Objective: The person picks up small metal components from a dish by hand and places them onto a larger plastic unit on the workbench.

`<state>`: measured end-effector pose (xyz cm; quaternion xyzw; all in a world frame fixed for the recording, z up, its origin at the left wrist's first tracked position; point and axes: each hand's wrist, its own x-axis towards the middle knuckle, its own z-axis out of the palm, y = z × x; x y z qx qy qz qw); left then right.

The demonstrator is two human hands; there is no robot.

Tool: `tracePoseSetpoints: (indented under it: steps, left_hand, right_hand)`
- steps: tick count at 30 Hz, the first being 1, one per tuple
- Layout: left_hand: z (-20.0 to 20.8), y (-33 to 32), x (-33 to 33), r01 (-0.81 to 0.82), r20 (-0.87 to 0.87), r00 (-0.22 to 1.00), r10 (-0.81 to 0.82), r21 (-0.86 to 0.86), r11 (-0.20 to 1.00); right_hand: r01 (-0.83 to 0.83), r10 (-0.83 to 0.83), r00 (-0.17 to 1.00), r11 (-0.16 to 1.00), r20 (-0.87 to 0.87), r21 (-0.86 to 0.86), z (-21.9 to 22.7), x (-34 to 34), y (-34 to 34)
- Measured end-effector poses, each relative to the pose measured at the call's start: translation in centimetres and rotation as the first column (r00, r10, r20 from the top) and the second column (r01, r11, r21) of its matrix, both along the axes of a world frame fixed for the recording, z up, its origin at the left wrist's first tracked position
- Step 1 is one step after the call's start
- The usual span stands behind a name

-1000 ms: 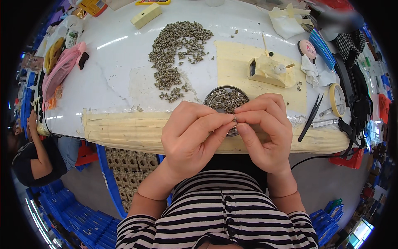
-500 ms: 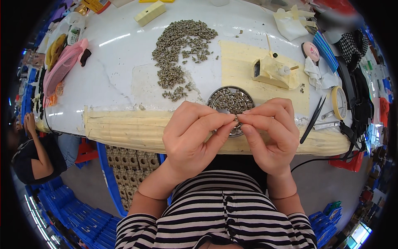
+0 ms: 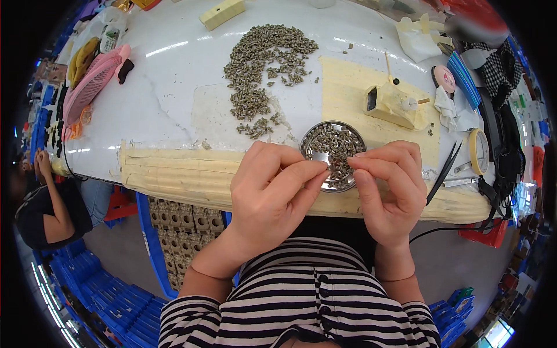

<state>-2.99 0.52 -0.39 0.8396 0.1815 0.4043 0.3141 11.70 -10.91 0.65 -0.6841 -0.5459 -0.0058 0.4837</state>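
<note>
A round metal dish (image 3: 304,141) holds many tiny metal parts (image 3: 333,139) at the table's near edge. At its lower left rim is my left hand (image 3: 270,194), thumb and forefinger pinched; whatever they hold is too small to make out. My right hand (image 3: 394,188) reaches over the dish's right side. Its thumb and forefinger are drawn close together near the parts, and anything between them is too small to name. A shiny flat patch (image 3: 320,156) shows beside the left fingertips; I cannot tell whether it is bare dish or a separate piece.
Beyond the dish lies a large heap of similar parts (image 3: 249,72). To the right are black tweezers (image 3: 444,173), a tape roll (image 3: 478,152) and a tape-wrapped block (image 3: 391,107). A blue crate (image 3: 152,255) of metal blocks stands below the table edge. Someone sits at far left (image 3: 52,211).
My fingertips were together over the dish and are now apart, the right hand having shifted right. More of the dish shows between them. The whole view has shifted slightly.
</note>
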Motion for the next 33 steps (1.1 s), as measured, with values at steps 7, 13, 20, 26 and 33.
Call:
tracePoseSetpoints:
  steps: [7, 13, 20, 26, 33]
  left_hand:
    - [0.6, 0.2, -0.1, 0.017, -0.151, 0.988, -0.019, -0.010, 1.000]
    - [1.1, 1.9, -1.3, -0.133, -0.106, 0.986, 0.127, -0.050, 0.990]
    - [1.6, 5.1, -0.4, -0.183, -0.206, 0.956, 0.208, 0.132, 0.974]
    - [1.1, 5.3, 0.1, -0.160, -0.266, 0.943, 0.200, 0.167, 0.973]
    - [0.7, 5.3, -0.5, -0.181, -0.237, 0.950, 0.204, 0.114, 0.977]
  right_hand:
    - [0.011, -0.011, 1.000, 1.000, 0.004, -0.018, 0.0, 0.0, 0.0]
    - [0.007, -0.007, 1.000, 1.000, 0.003, 0.003, -0.2, 0.0, 0.1]
    - [-0.003, 0.002, 1.000, 1.000, 0.017, 0.027, -0.3, -0.1, 0.2]
    - [0.008, -0.008, 1.000, 0.999, 0.010, 0.031, -0.2, -0.2, 0.1]
    - [-0.002, 0.001, 1.000, 1.000, 0.011, 0.026, -0.2, -0.1, 0.1]
